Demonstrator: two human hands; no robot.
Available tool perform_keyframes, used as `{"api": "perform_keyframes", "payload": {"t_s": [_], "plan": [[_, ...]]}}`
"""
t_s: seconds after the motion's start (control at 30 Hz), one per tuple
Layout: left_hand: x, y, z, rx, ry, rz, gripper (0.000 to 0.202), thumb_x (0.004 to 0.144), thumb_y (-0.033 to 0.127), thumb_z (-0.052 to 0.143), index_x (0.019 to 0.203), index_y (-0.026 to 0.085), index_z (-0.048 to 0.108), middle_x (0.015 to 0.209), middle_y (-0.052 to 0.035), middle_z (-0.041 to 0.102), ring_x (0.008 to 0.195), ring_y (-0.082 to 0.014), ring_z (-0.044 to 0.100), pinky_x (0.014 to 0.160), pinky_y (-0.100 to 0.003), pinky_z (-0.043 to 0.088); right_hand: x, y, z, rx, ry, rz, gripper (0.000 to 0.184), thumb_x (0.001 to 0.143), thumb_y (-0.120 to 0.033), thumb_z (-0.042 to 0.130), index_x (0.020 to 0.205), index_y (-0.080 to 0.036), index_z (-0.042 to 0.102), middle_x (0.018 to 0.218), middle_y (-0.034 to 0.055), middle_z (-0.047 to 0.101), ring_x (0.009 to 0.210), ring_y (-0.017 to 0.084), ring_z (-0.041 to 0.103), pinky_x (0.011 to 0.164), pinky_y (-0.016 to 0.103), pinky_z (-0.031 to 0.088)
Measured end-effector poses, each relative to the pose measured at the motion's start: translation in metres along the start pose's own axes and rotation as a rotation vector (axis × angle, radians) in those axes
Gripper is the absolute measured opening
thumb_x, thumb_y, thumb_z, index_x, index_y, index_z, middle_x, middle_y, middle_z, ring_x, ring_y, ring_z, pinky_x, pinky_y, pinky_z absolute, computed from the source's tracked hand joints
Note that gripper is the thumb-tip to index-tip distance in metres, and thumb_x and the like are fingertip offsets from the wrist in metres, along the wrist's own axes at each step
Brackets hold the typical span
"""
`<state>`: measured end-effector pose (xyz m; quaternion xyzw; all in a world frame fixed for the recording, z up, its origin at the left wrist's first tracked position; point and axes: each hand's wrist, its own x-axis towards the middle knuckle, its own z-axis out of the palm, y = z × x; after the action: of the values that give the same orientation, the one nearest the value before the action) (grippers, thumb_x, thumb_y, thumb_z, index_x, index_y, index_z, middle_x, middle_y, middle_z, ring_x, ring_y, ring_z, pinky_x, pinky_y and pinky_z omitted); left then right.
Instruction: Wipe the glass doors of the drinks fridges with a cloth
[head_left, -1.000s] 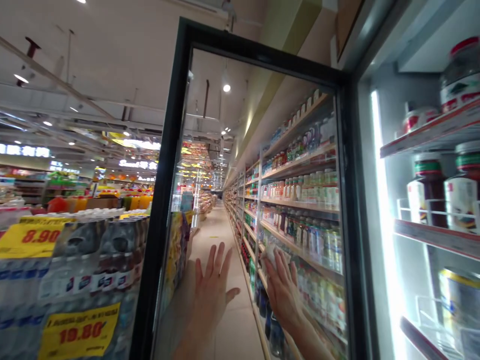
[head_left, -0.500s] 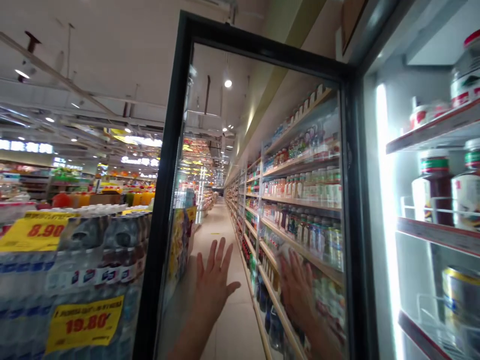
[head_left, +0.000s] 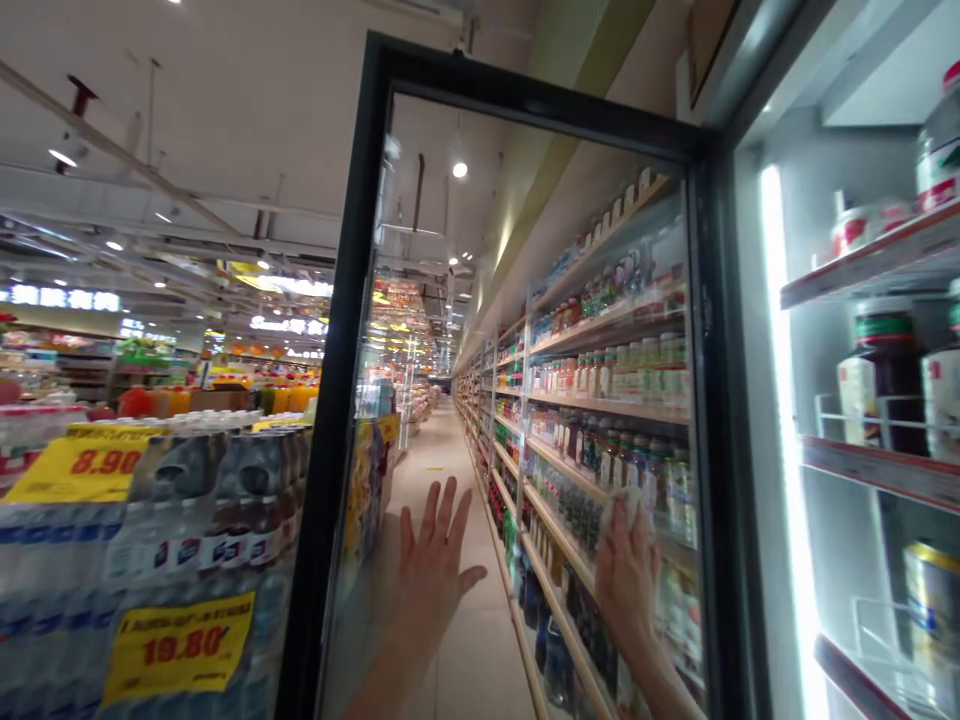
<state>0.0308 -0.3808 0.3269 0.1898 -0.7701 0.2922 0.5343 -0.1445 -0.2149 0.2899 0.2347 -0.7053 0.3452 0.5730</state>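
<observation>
A black-framed glass door (head_left: pixel 536 90) of a lit drinks cooler stands swung open before me. My left hand (head_left: pixel 433 550) lies flat against the glass, fingers spread, with nothing in it. Lower right on the same pane is my right hand (head_left: pixel 626 565), slightly blurred, its fingers close together. Under those fingers a whitish cloth or tissue (head_left: pixel 628 500) is pressed to the glass; most of it is hidden by the hand. Reflections of bottle-filled shelves show in the pane.
To the right, cooler shelves (head_left: pixel 885 470) hold dark bottles (head_left: pixel 885 375) and a can (head_left: pixel 930 610) beside a bright light strip (head_left: pixel 784 430). Stacked packs of bottled water (head_left: pixel 187 550) with yellow price signs (head_left: pixel 180 645) stand left of the door.
My right hand has slid to the right across the glass with the cloth. My left hand stays flat in nearly the same place. The view has shifted slightly.
</observation>
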Motion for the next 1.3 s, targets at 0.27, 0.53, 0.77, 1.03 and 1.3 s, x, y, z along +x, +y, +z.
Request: {"api": "perform_keyframes", "payload": {"t_s": [0.27,0.53,0.77,1.03,1.3], "plan": [[-0.001,-0.001,0.001,-0.062,-0.014,-0.014,0.093,0.069,0.06,0.062,0.143,0.023,0.02,0.147,-0.0094,0.027,0.139,-0.0287,0.011,0.108,-0.058,0.019,-0.003,0.016,0.0,0.038,-0.093,-0.242,0.058,0.092,-0.022,0.028,0.146,-0.028,0.009,0.147,0.0113,0.03,0.134,0.028,0.03,0.103,0.053,0.027],[0.0,0.0,0.001,-0.045,-0.02,-0.022,0.094,0.066,0.049,0.07,0.142,0.023,0.021,0.148,-0.0105,0.025,0.139,-0.0295,0.009,0.108,-0.058,0.02,-0.015,0.004,0.0,0.095,-0.149,-0.386,0.06,0.089,-0.019,0.032,0.144,-0.033,0.015,0.149,0.0059,0.027,0.136,0.026,0.027,0.104,0.051,0.028],[0.0,-0.001,0.002,-0.004,-0.015,-0.003,0.093,0.066,0.049,0.07,0.142,0.022,0.024,0.147,-0.0109,0.026,0.139,-0.03,0.011,0.107,-0.058,0.021,-0.005,0.002,0.002,0.054,0.001,0.011,0.059,0.091,-0.027,0.028,0.147,-0.023,0.006,0.151,0.0154,0.016,0.135,0.034,0.024,0.096,0.055,0.035],[0.0,0.0,-0.002,0.012,-0.016,-0.001,0.092,0.065,0.048,0.072,0.141,0.022,0.026,0.148,-0.0101,0.025,0.139,-0.0298,0.012,0.108,-0.058,0.02,-0.01,0.009,0.001,0.046,-0.025,0.012,0.059,0.093,-0.027,0.026,0.146,-0.024,0.004,0.149,0.0155,0.023,0.134,0.032,0.028,0.099,0.055,0.032],[0.0,-0.001,-0.002,-0.022,-0.032,-0.001,0.09,0.069,0.051,0.067,0.142,0.022,0.023,0.148,-0.0114,0.023,0.139,-0.029,0.013,0.108,-0.057,0.019,-0.005,-0.03,-0.006,0.14,-0.176,-0.392,0.062,0.089,-0.015,0.032,0.145,-0.032,0.011,0.149,0.0064,0.027,0.137,0.025,0.024,0.106,0.052,0.022]]}}
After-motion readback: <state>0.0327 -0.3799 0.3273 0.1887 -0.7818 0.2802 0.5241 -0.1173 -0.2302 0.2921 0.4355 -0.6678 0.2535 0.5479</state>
